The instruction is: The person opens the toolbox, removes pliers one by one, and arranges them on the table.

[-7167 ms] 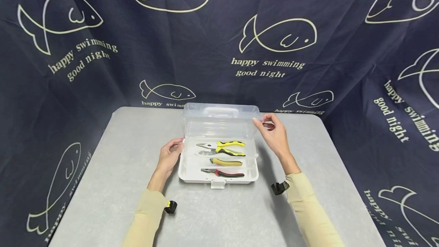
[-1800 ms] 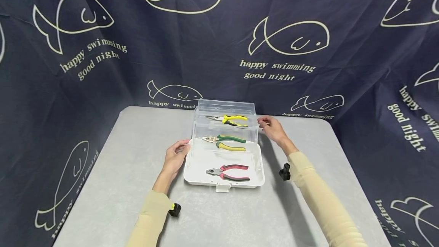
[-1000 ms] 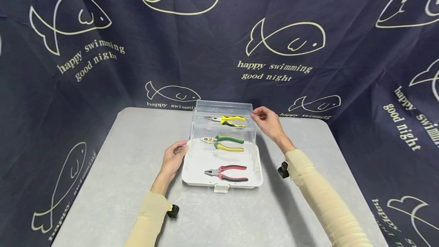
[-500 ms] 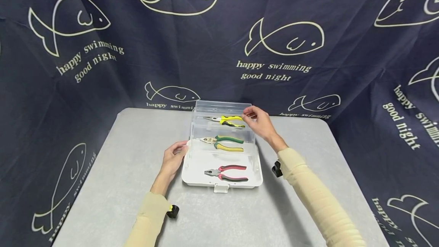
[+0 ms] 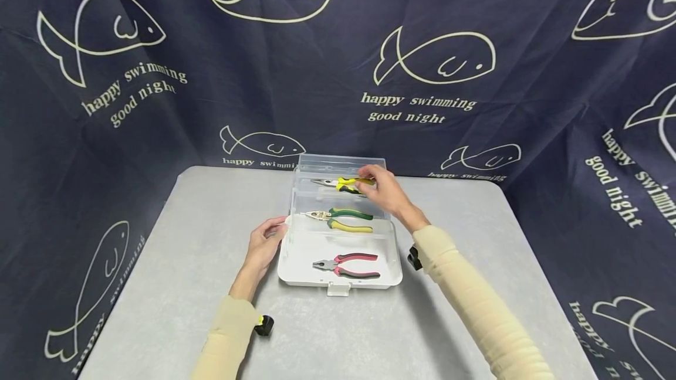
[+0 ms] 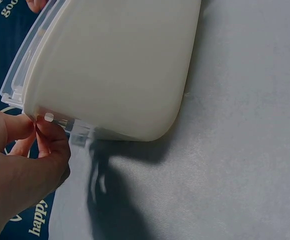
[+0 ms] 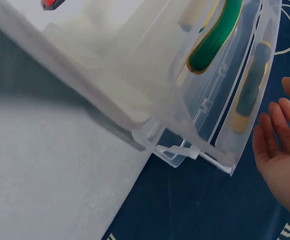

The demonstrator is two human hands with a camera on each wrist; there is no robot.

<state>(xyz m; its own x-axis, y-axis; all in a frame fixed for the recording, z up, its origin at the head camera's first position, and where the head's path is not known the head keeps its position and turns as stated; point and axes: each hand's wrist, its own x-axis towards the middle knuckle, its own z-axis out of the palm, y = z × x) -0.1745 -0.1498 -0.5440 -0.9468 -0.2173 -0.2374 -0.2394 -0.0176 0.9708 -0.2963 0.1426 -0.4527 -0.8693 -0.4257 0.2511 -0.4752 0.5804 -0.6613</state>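
A white toolbox (image 5: 303,281) stands open on the table, its clear trays (image 5: 338,199) folded up and back. Long-nose pliers (image 5: 343,187) with yellow-and-black handles lie in the top tray. Green-and-yellow pliers (image 5: 351,213) occupy the lower tray, and red-and-black pliers (image 5: 356,257) the white base. My left hand (image 5: 263,244) pinches the box's rear left rim; the left wrist view shows thumb and fingers at that edge. Above the top tray, my right hand (image 5: 384,187) reaches over the long-nose pliers' handle ends, hiding them. Its fingers (image 7: 272,137) are loosely bent, apart from the tray in the right wrist view.
The grey table (image 5: 211,204) extends on both sides of the box. A dark blue fish-print curtain (image 5: 338,87) hangs right behind the trays. The front latch (image 5: 338,290) hangs down at the box's near edge.
Since the oldest frame, the trays have spread up and back, uncovering the base. Lately my right hand has moved left from beside the trays to over the long-nose pliers. My left hand stays put.
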